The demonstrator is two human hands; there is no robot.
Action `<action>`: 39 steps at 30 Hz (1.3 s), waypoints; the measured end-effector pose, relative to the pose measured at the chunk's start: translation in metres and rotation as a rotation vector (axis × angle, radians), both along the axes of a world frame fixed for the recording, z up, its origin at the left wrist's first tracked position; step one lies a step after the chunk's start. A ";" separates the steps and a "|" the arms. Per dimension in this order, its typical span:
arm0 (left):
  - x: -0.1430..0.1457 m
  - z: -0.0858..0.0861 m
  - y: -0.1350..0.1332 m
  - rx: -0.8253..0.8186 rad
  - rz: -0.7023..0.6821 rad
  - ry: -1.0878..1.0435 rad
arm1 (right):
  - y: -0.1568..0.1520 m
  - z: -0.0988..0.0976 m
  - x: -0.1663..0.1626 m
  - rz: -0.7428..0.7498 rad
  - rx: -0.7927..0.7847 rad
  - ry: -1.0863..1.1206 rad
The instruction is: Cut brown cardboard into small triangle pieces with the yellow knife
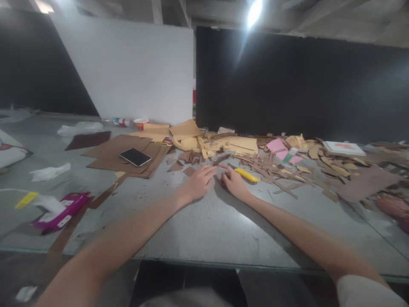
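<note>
Both my arms reach far across a grey table (198, 221). My left hand (200, 181) lies flat on the table, fingers stretched toward small brown cardboard scraps (188, 164). My right hand (233, 181) rests beside it, fingers loosely curled, touching the handle end of a yellow utility knife (246, 175) that lies on the table. Whether the fingers grip the knife is unclear. A pile of tan and brown cardboard offcuts (243, 151) spreads just beyond both hands.
A phone (135, 156) lies on brown cardboard sheets (111, 155) at the left. A magenta box (60, 211) and white tissues (49, 172) sit near the left edge. Pink paper (276, 146), a white box (343, 148), a white board (134, 72) and a black wall (303, 85) stand behind.
</note>
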State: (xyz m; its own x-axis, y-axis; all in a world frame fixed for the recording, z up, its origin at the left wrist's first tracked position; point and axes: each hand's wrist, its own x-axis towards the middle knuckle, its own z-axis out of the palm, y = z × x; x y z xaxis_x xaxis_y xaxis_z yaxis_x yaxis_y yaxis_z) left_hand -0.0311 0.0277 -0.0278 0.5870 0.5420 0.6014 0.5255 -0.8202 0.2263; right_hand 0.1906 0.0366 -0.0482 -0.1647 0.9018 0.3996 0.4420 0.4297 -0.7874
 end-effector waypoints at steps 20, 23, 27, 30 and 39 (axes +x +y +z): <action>-0.002 -0.009 0.003 -0.176 0.115 0.122 | -0.012 0.004 -0.002 0.118 0.048 -0.117; -0.003 -0.007 0.006 -0.192 0.057 0.084 | -0.013 0.005 -0.002 0.107 0.061 -0.116; -0.003 -0.010 0.010 -0.216 0.162 0.058 | -0.013 0.003 -0.002 0.107 0.047 -0.125; -0.002 -0.008 0.009 -0.245 0.162 0.025 | -0.012 0.002 -0.002 0.102 0.038 -0.116; -0.003 0.002 0.003 -0.256 0.136 0.044 | -0.013 0.005 -0.003 0.116 0.036 -0.104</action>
State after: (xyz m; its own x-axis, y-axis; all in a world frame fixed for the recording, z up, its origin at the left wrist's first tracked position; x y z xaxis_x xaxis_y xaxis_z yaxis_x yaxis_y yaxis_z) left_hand -0.0342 0.0304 -0.0262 0.5208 0.7483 0.4108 0.6408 -0.6606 0.3911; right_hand 0.1878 0.0235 -0.0431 -0.3088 0.8597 0.4069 0.4663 0.5097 -0.7230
